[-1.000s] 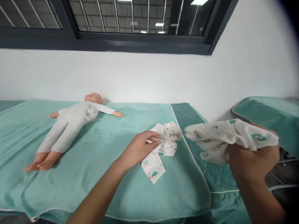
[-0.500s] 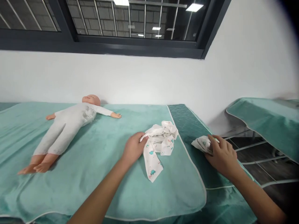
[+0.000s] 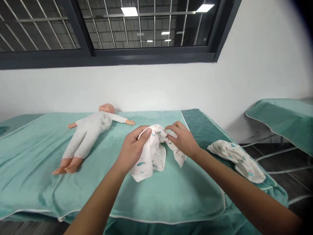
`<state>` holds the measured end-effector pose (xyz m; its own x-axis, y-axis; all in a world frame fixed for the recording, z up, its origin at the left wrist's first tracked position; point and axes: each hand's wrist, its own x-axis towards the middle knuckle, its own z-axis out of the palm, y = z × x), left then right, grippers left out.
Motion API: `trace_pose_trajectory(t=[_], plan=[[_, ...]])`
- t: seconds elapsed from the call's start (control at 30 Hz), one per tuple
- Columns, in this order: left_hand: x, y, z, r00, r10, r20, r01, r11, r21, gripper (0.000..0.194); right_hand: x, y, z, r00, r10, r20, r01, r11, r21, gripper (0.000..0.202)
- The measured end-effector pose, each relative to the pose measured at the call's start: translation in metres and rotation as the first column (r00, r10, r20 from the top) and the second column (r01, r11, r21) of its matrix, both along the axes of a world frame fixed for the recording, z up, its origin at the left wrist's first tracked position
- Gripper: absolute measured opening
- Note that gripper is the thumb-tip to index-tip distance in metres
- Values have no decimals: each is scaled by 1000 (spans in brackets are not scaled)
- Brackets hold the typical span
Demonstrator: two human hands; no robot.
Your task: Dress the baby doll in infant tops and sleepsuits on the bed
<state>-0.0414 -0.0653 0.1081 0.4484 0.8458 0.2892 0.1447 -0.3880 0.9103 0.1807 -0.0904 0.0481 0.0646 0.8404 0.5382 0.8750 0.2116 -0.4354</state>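
Note:
Between my hands hangs a white baby garment (image 3: pixel 149 156) with small teal and coloured prints, bunched at the top and loose below. My left hand (image 3: pixel 135 145) pinches its left upper edge, thumb on top. At its right upper part, my right hand (image 3: pixel 182 138) grips the cloth with bent fingers. A second printed baby garment (image 3: pixel 239 160) lies crumpled on the dark green strip to the right, apart from both hands. To the left, a baby doll (image 3: pixel 91 130) in a white long-sleeved suit lies on its back, one arm stretched toward my hands.
A light green cover (image 3: pixel 117 195) with white piping spreads over the bed. White wall (image 3: pixel 156 88) and a dark-framed barred window (image 3: pixel 151 57) stand behind it. At right are metal rails (image 3: pixel 281 153) and another green-covered bed (image 3: pixel 288 114).
My right hand has let go of the right-hand garment and moved left onto the garment in my left hand. That garment is now lifted and spread more. The view has shifted slightly.

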Motion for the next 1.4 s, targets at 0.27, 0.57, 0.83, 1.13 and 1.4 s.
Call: trace_pose_trajectory(t=[0.27,0.57,0.83,1.13,1.4], plan=[[-5,-28,14,937,-313,-154,320,947,20,36,-37,36,60,567,315,-761,-531,846,-46,24],[-3,17,6,990,35,134,-57,985,164,39,-28,1,85,293,311,-904,-772,635,-32,32],[7,30,27,972,-96,-213,145,963,228,15,-2,-8,115,827,392,-403,-523,800,-295,39],[-2,24,51,744,399,-536,37,776,629,21,18,-16,122,941,98,323,-110,994,18,39],[-33,38,49,830,453,-326,-215,798,564,10,36,-29,93,991,-37,-130,41,999,27,30]])
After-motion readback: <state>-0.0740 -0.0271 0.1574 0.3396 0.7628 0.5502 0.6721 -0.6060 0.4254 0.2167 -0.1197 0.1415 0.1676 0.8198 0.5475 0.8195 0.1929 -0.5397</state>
